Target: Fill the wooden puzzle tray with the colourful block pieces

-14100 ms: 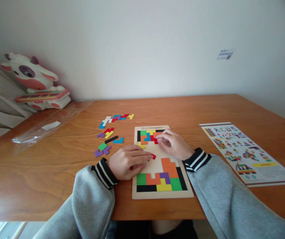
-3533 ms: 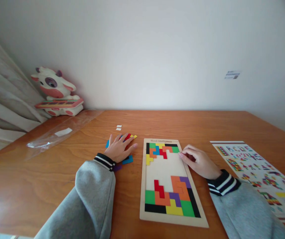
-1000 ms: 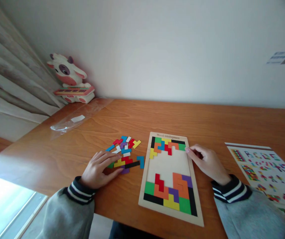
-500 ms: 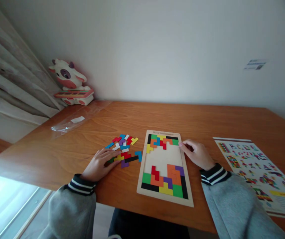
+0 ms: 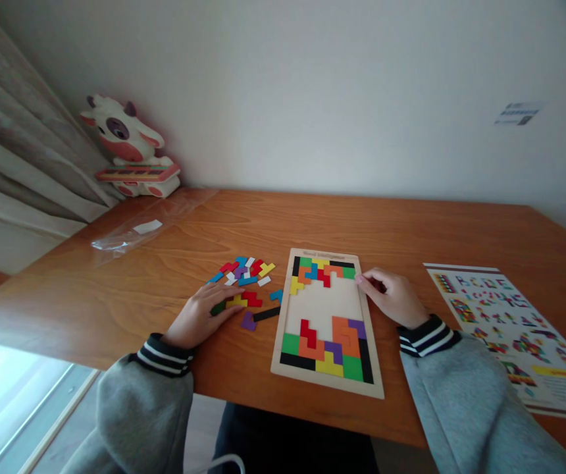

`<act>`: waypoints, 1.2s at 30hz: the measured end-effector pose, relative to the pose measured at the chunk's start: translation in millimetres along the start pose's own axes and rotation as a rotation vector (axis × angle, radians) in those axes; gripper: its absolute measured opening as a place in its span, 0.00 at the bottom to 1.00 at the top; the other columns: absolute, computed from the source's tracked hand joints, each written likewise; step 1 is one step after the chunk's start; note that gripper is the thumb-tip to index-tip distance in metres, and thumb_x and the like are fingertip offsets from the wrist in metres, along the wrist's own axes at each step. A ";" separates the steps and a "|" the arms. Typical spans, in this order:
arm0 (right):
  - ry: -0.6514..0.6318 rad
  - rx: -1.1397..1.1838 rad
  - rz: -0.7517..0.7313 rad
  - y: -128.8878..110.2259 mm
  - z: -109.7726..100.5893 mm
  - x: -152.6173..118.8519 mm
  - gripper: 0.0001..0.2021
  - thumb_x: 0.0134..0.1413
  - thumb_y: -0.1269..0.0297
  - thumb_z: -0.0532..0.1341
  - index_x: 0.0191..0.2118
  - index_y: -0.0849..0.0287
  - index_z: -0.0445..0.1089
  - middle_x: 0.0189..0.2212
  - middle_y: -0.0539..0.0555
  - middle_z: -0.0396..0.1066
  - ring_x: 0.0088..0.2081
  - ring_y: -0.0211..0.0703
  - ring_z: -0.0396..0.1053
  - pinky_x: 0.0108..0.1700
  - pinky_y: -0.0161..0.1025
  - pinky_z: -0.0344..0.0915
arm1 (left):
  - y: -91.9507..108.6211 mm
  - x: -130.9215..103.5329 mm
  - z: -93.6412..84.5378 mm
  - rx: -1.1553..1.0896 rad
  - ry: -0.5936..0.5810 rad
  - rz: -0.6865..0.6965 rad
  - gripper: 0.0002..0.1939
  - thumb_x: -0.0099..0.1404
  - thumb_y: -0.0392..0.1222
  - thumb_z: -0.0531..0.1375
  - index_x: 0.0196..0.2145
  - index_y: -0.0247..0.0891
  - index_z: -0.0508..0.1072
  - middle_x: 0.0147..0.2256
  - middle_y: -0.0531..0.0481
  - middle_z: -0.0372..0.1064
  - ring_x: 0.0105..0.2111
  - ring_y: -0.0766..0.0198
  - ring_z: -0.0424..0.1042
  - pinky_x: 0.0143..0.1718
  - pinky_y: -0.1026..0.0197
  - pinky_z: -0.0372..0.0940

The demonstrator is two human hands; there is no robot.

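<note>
A pale wooden puzzle board lies on the table, with coloured block pieces set along its top and bottom and bare wood between them. My right hand is at its right edge, thumb and curled forefinger closed on the frame. Left of the board, my left hand rests over loose pieces, fingers apart. A dark green piece is partly hidden under it, and a yellow piece lies at its fingertips. Close by are a red piece, a purple piece and a long black piece against the board.
More loose pieces lie beyond my left hand. A printed pattern sheet is on the right. At the back left are a clear plastic bag and a cow-shaped toy keyboard. The table's front edge runs close below the board.
Loose pieces near my left hand have spread: the black piece slid right to the board, and the blue and white pieces shifted. My right hand stays at the board's edge. The view has moved slightly.
</note>
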State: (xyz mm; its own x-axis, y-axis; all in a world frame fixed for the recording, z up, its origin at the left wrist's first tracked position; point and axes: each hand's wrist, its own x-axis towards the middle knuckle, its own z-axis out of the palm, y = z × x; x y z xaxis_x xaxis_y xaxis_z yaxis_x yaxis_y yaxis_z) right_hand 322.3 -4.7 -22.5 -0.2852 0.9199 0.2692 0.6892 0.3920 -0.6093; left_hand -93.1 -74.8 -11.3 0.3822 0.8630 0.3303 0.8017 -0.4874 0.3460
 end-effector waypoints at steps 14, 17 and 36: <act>0.074 0.029 -0.018 -1.2 -2.6 -3.7 0.18 0.65 0.49 0.56 0.34 0.57 0.73 0.30 0.55 0.76 0.30 0.44 0.71 0.31 0.39 0.64 | 42.1 72.9 -8.7 -0.260 0.030 0.340 0.11 0.69 0.41 0.62 0.48 0.40 0.76 0.44 0.47 0.79 0.43 0.62 0.78 0.49 0.61 0.73; 0.095 0.044 -0.039 -1.7 -1.5 -4.4 0.16 0.65 0.51 0.56 0.34 0.57 0.73 0.29 0.54 0.74 0.29 0.43 0.69 0.31 0.39 0.63 | 57.7 97.3 14.4 -0.375 0.047 0.297 0.10 0.67 0.44 0.64 0.44 0.38 0.77 0.40 0.46 0.79 0.36 0.64 0.78 0.41 0.63 0.73; 0.130 0.086 -0.208 -10.5 4.6 -4.7 0.09 0.65 0.61 0.57 0.36 0.57 0.71 0.27 0.50 0.68 0.25 0.38 0.64 0.28 0.37 0.61 | 62.8 93.1 58.6 -0.777 0.012 -0.095 0.18 0.66 0.50 0.62 0.49 0.37 0.76 0.34 0.47 0.79 0.30 0.63 0.78 0.32 0.63 0.75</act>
State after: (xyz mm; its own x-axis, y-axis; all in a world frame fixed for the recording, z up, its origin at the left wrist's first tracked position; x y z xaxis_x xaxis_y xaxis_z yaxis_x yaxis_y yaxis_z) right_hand 313.4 -13.1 -20.7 -0.3230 0.8121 0.4859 0.5642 0.5774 -0.5902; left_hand 19.8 -17.3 -10.3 0.3190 0.9065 0.2764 0.2777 -0.3683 0.8873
